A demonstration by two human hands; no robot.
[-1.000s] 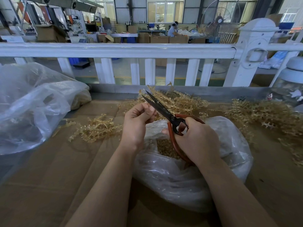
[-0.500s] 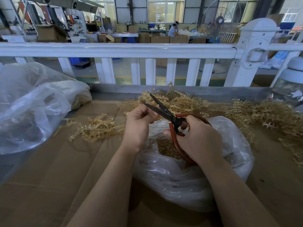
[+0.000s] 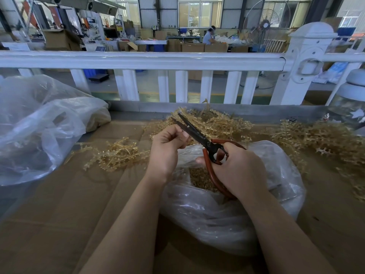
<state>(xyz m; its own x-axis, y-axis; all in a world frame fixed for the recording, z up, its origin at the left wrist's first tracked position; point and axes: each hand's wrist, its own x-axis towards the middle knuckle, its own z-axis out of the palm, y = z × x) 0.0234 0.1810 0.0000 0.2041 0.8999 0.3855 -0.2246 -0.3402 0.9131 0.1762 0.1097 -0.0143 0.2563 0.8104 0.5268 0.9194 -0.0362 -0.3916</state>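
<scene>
My right hand (image 3: pixel 239 171) grips the red handles of a pair of scissors (image 3: pixel 195 133), whose dark blades point up and left and stand slightly apart. My left hand (image 3: pixel 167 147) is curled into a fist right at the blades, its fingertips pinching something small that I cannot make out. Both hands hover over a clear plastic bag (image 3: pixel 276 204) with small tan cut pieces (image 3: pixel 199 178) inside. Tan plastic sprue strips (image 3: pixel 118 155) lie in piles on the brown cardboard tabletop (image 3: pixel 69 204).
A large crumpled clear bag (image 3: pixel 39 125) fills the left side. More tan strips (image 3: pixel 325 143) are heaped at the right and behind the hands (image 3: pixel 221 121). A white railing (image 3: pixel 142 60) runs along the table's far edge, and a glass jar (image 3: pixel 349 107) stands at the far right.
The scissor blades have come closer together. Both hands stay in nearly the same place over the bag.
</scene>
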